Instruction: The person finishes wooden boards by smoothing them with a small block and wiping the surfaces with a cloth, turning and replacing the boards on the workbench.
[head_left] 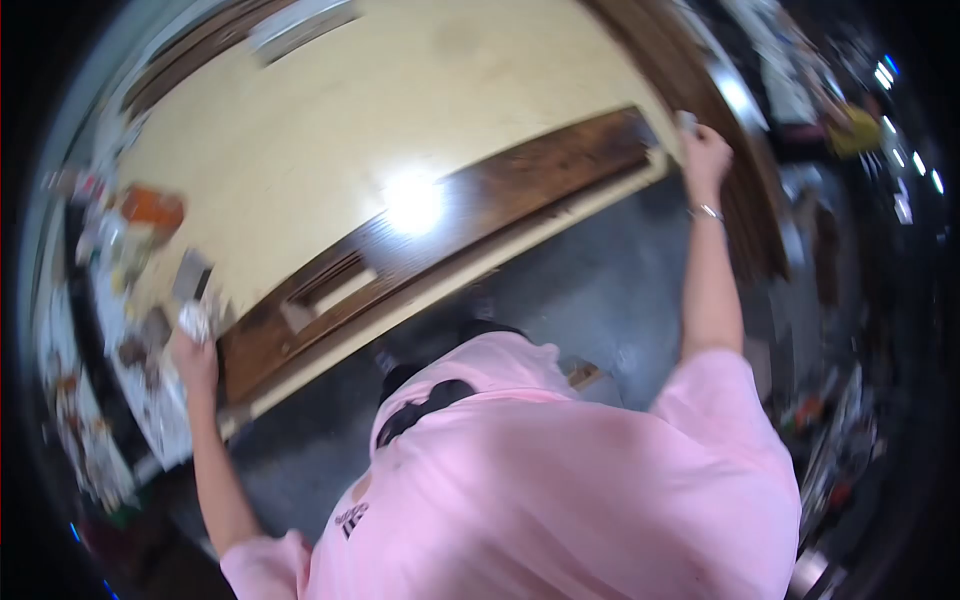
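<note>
A long dark brown wooden board (540, 185) with a rectangular cutout near its left end lies along the near edge of a pale yellow tabletop (300, 170). Beyond the board's left end, my left hand (197, 360) is closed around a crumpled white cloth (195, 322). A grey scraper-like tool (192, 275) shows just above that hand; whether I hold it is unclear. Past the board's right end, my right hand (708, 158) is closed on a small whitish piece (687, 122), too blurred to name.
An orange container (153, 207) stands at the left among blurred clutter. Dark wooden planks (745, 200) run along the right side. A pale block (300, 28) lies at the table's far edge. Grey floor (600, 290) shows below the near edge.
</note>
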